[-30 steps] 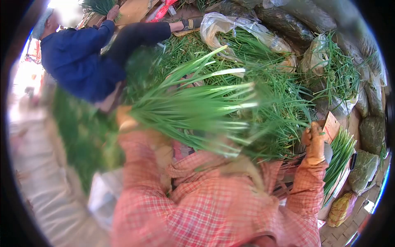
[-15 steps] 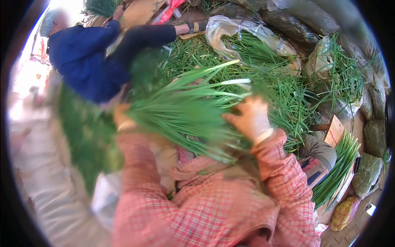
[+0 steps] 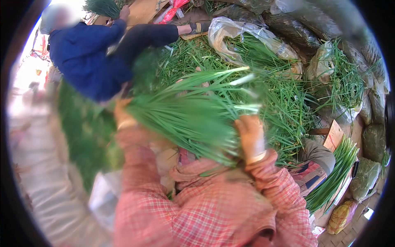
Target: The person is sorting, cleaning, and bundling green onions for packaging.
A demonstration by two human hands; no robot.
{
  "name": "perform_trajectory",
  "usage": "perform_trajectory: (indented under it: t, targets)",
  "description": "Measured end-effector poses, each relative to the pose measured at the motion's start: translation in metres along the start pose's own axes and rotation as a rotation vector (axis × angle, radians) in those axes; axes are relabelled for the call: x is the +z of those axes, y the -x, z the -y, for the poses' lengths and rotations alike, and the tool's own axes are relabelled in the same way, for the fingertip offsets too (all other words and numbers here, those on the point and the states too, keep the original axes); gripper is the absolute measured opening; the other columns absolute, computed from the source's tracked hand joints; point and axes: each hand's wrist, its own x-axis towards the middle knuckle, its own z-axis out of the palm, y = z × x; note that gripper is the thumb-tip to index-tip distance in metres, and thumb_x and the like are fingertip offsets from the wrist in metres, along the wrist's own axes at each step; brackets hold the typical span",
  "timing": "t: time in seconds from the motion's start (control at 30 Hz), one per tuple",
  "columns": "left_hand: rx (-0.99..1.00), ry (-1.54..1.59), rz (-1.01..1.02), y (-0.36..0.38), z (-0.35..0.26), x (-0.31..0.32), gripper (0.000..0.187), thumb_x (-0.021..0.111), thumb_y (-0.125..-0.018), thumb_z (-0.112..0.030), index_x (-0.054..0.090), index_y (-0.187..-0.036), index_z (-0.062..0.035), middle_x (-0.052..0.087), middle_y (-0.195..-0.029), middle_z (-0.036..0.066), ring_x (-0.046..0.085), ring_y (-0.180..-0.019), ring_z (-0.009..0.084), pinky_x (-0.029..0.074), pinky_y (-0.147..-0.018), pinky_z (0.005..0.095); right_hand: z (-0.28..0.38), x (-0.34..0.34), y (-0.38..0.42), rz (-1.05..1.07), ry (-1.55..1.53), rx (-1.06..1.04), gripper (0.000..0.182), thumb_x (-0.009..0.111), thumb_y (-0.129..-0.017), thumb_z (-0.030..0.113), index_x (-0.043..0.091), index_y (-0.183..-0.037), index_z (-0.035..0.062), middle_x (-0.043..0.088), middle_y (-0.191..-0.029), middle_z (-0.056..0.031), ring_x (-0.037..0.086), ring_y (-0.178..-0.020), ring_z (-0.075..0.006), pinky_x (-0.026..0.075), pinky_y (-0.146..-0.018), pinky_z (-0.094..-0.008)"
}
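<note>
A fanned bunch of long green leafy stalks (image 3: 181, 109) stretches across the middle, its white ends toward the right. My left hand (image 3: 123, 113), in an orange glove, is closed round the gathered leaf tips at the left. At the bunch's right side is my right hand (image 3: 250, 136), gloved too, with its fingers bent down against the stalks near the white ends; its fingertips are partly hidden and blurred. Beneath and beyond the bunch lies a heap of loose green trimmings (image 3: 284, 103).
At the upper left a person in dark blue (image 3: 82, 53) sits holding green stalks (image 3: 103, 7). An open plastic bag (image 3: 222, 31) lies at the top; filled bags (image 3: 288, 26) line the upper right. Another green bunch (image 3: 335, 177) rests on a board at the right.
My right hand has turned from spread fingers to bent ones and moved slightly down against the stalks. The white ends have shifted a little. My left hand keeps its hold.
</note>
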Motion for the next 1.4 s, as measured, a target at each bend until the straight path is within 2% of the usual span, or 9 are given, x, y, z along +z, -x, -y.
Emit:
perform_trajectory:
  t: [0.13, 0.3, 0.4, 0.53, 0.73, 1.03, 1.17, 1.23, 1.4]
  targets:
    - [-0.035, 0.226, 0.052, -0.016, 0.007, -0.007, 0.039, 0.041, -0.091, -0.03, 0.036, -0.055, -0.0153, 0.041, -0.054, -0.001, 0.041, -0.057, 0.0163, 0.038, -0.067, 0.0318, -0.007, -0.024, -0.001, 0.087, -0.258, 0.461, 0.013, 0.05, -0.087, 0.015, 0.054, -0.081, 0.0044, 0.054, -0.064, -0.0053, 0.048, -0.058, -0.0138, 0.037, -0.053, -0.024]
    - [-0.1, 0.271, 0.508, -0.083, 0.022, -0.054, 0.024, 0.047, -0.085, -0.024, 0.052, -0.068, -0.0077, 0.054, -0.066, 0.005, 0.051, -0.067, 0.02, 0.044, -0.071, 0.0377, -0.07, -0.055, 0.014, 0.195, -0.079, 0.11, 0.021, 0.047, -0.089, 0.024, 0.053, -0.08, 0.0055, 0.049, -0.066, 0.0006, 0.04, -0.056, -0.0083, 0.033, -0.05, -0.0231]
    - [-0.089, 0.251, 0.513, -0.09, 0.025, -0.06, 0.015, 0.048, -0.083, -0.019, 0.054, -0.077, -0.0064, 0.053, -0.067, 0.005, 0.05, -0.067, 0.0189, 0.045, -0.07, 0.0356, -0.119, -0.102, 0.006, -0.044, -0.573, 0.635, 0.026, 0.05, -0.088, 0.03, 0.056, -0.08, 0.0062, 0.051, -0.064, -0.0047, 0.042, -0.052, -0.0128, 0.035, -0.048, -0.0253]
    - [-0.111, 0.23, 0.559, -0.091, 0.023, -0.05, 0.017, 0.048, -0.078, -0.012, 0.057, -0.091, -0.0039, 0.053, -0.068, 0.005, 0.05, -0.066, 0.019, 0.045, -0.068, 0.0339, -0.122, -0.146, -0.036, 0.319, 0.932, 0.205, 0.043, 0.06, -0.077, 0.037, 0.055, -0.109, 0.0092, 0.06, -0.097, -0.0151, 0.057, -0.089, -0.0295, 0.044, -0.075, -0.0417]
    - [-0.038, 0.085, 0.412, -0.073, 0.015, -0.029, 0.027, 0.045, -0.088, -0.023, 0.053, -0.071, -0.0041, 0.053, -0.065, 0.004, 0.052, -0.069, 0.0212, 0.045, -0.073, 0.0345, -0.03, -0.047, -0.107, 0.603, -0.125, 0.064, 0.057, 0.052, -0.082, 0.045, 0.046, -0.12, 0.0029, 0.049, -0.12, -0.0185, 0.046, -0.113, -0.0323, 0.035, -0.096, -0.0372]
    - [-0.182, 0.351, 0.654, -0.072, 0.016, -0.013, 0.029, 0.05, -0.087, -0.026, 0.046, -0.063, -0.012, 0.048, -0.061, 0.001, 0.048, -0.066, 0.0171, 0.04, -0.069, 0.0285, -0.088, -0.11, -0.063, 0.43, -0.304, 0.39, 0.026, 0.052, -0.083, 0.029, 0.062, -0.082, 0.0044, 0.056, -0.069, -0.0025, 0.048, -0.063, -0.0118, 0.039, -0.062, -0.0265]
    - [-0.145, 0.314, 0.515, -0.061, 0.006, 0.004, 0.035, 0.051, -0.087, -0.028, 0.038, -0.059, -0.0136, 0.039, -0.057, -0.001, 0.042, -0.06, 0.0157, 0.038, -0.067, 0.0292, -0.241, -0.219, -0.022, 0.203, 0.642, 0.08, 0.022, 0.053, -0.08, 0.027, 0.059, -0.07, 0.0084, 0.06, -0.067, -0.0057, 0.054, -0.058, -0.0228, 0.04, -0.056, -0.0337]
    - [-0.087, 0.354, 0.553, -0.039, -0.005, 0.019, 0.036, 0.05, -0.088, -0.029, 0.036, -0.059, -0.0139, 0.037, -0.056, -0.001, 0.04, -0.059, 0.0154, 0.037, -0.066, 0.0295, -0.156, -0.223, -0.03, 0.48, 1.365, 0.617, 0.028, 0.061, -0.071, 0.028, 0.063, -0.095, 0.0138, 0.061, -0.099, -0.0074, 0.053, -0.099, -0.0288, 0.04, -0.082, -0.0409]
    - [0.185, 0.377, 0.681, 0.066, -0.054, 0.097, 0.039, 0.042, -0.092, -0.024, 0.027, -0.058, -0.0154, 0.022, -0.056, -0.003, 0.03, -0.058, 0.0138, 0.033, -0.067, 0.0307, -0.079, -0.16, -0.023, 0.228, 0.245, 0.101, 0.042, 0.063, -0.075, 0.018, 0.053, -0.113, 0.0054, 0.054, -0.109, -0.0101, 0.052, -0.099, -0.0233, 0.041, -0.085, -0.0333]
